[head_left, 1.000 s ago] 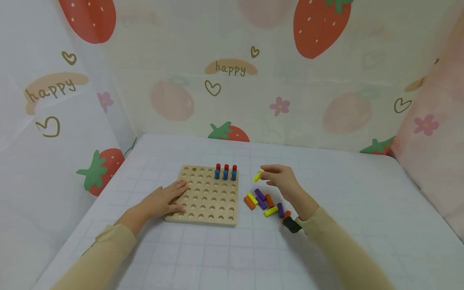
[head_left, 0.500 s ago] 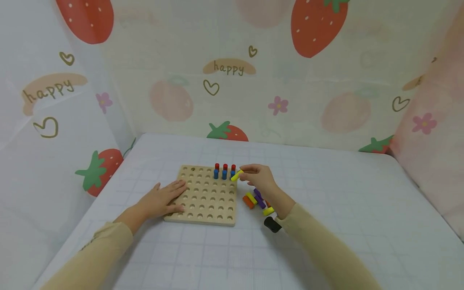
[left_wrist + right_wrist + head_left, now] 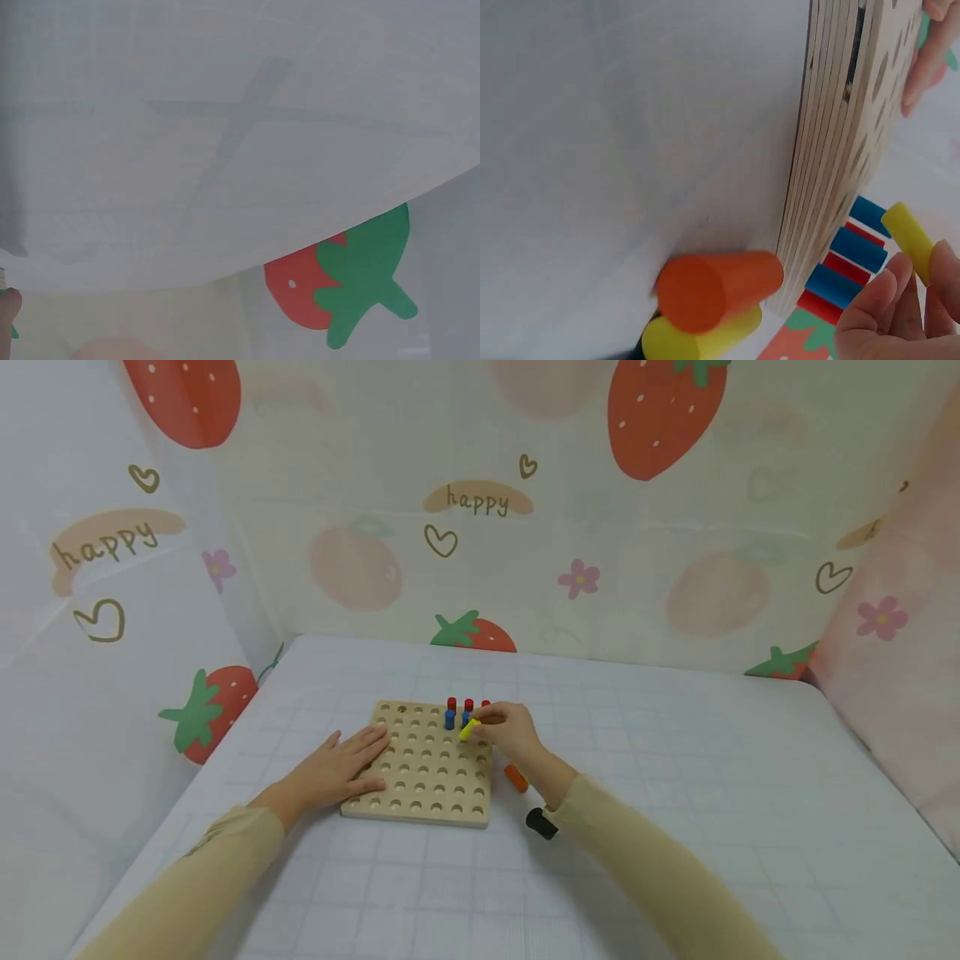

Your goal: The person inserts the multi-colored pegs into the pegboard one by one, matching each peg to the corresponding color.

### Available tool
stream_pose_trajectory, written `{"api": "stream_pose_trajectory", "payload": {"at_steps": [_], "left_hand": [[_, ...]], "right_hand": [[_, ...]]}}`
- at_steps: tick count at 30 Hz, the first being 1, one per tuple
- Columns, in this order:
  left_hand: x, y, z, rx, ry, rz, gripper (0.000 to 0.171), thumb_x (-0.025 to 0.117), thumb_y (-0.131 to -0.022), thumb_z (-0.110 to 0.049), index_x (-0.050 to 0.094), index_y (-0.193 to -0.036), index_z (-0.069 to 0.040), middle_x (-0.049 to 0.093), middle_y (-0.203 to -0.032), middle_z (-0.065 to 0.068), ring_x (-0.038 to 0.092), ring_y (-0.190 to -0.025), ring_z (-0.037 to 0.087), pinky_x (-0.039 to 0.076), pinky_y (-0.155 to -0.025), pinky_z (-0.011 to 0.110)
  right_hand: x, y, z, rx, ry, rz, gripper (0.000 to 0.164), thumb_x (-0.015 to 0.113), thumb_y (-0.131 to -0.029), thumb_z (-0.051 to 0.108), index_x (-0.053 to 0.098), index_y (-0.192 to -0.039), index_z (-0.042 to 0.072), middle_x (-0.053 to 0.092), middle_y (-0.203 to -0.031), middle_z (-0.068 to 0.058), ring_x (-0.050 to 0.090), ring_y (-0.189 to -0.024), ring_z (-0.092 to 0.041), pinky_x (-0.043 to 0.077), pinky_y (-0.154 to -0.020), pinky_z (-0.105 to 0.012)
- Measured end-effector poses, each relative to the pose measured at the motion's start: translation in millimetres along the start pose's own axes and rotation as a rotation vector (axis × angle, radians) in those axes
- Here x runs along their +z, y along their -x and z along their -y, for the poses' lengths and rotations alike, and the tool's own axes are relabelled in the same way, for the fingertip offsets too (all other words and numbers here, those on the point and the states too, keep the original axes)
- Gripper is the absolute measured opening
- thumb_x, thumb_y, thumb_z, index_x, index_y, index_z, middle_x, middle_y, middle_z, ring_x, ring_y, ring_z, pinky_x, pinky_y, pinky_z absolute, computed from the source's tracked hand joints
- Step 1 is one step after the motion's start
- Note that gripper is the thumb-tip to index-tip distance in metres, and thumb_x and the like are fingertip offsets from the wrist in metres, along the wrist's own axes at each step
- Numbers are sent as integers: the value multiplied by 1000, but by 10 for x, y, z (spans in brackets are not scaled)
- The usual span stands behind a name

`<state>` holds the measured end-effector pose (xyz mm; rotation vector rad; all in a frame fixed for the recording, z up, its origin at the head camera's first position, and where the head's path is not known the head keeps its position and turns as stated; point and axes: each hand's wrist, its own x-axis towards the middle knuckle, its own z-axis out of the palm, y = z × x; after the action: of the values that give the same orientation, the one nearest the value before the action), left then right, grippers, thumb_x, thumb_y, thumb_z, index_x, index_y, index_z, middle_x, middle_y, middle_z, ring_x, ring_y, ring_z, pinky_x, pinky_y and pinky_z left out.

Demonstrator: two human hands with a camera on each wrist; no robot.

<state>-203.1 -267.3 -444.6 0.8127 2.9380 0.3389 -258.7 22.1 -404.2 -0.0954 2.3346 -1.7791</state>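
My left hand point(image 3: 333, 772) rests with straight fingers on the left side of a wooden pegboard point(image 3: 412, 814). Over the board's right part, my right hand point(image 3: 513, 735) pinches a yellow peg point(image 3: 468, 730) between thumb and fingers. This peg is tilted, just in front of the blue pegs point(image 3: 449, 720). Three red pegs point(image 3: 452, 703) stand in the back row, with the blue ones in the row before them. The right wrist view shows the pinched yellow peg point(image 3: 909, 229) beside the blue pegs. Only a fingertip shows in the left wrist view.
Loose pegs lie right of the board, mostly hidden by my right arm: an orange peg point(image 3: 516, 778) and, in the right wrist view, another yellow peg point(image 3: 705, 337). A black device point(image 3: 542, 823) sits at my right wrist. A strawberry-print curtain point(image 3: 480, 568) stands behind the table.
My right hand has carried the yellow peg leftward from above the loose pegs to over the board, near the blue pegs. The left hand stays on the board.
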Motion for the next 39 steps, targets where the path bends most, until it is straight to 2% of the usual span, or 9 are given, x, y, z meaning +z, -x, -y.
{"api": "stream_pose_trajectory", "payload": {"at_steps": [4, 11, 19, 25, 33, 39], "left_hand": [[-2, -28, 22, 15, -29, -1, 76, 51, -97, -50, 32, -151, 0, 27, -156, 19, 23, -144, 35, 15, -109, 65], [7, -10, 17, 16, -22, -22, 75, 51, -97, -50, 32, -150, 0, 28, -156, 19, 24, -143, 35, 17, -108, 66], [16, -10, 9, 0, -18, -11, 75, 51, -97, -49, 30, -152, -2, 26, -157, 17, 22, -144, 33, 18, -108, 66], [-23, 15, -24, -11, 0, -5, 75, 51, -97, -49, 30, -152, -2, 26, -157, 17, 22, -144, 34, 19, -107, 66], [-41, 31, -40, -15, -2, -2, 75, 51, -97, -50, 30, -152, -2, 26, -157, 17, 22, -144, 34, 19, -107, 67], [-50, 33, -54, -8, 4, -11, 75, 52, -97, -49, 31, -151, -2, 27, -156, 17, 23, -144, 34, 19, -106, 67]], "right_hand": [[74, -14, -8, -18, 35, 4, 19, 71, -86, -4, 71, -105, -4, 70, -104, -14, 63, -98, -23, 52, -82, -29], [173, -30, -15, -46, 106, 2, 19, 73, -86, 1, 72, -104, -3, 70, -102, -12, 63, -98, -22, 52, -82, -28], [236, -85, -27, 4, 136, 0, 17, 72, -88, 4, 73, -104, 1, 69, -102, -8, 60, -98, -20, 52, -82, -27], [288, -96, -14, -8, 160, 20, 17, 71, -87, 2, 74, -104, 2, 68, -106, -9, 60, -101, -20, 51, -85, -28], [345, -78, 2, 6, 117, 36, 25, 69, -88, -2, 72, -113, 1, 69, -112, -12, 62, -109, -22, 51, -88, -29], [299, -48, 36, 32, 98, 46, 28, 70, -88, 1, 71, -116, 2, 71, -108, -10, 64, -104, -20, 53, -84, -27]]}}
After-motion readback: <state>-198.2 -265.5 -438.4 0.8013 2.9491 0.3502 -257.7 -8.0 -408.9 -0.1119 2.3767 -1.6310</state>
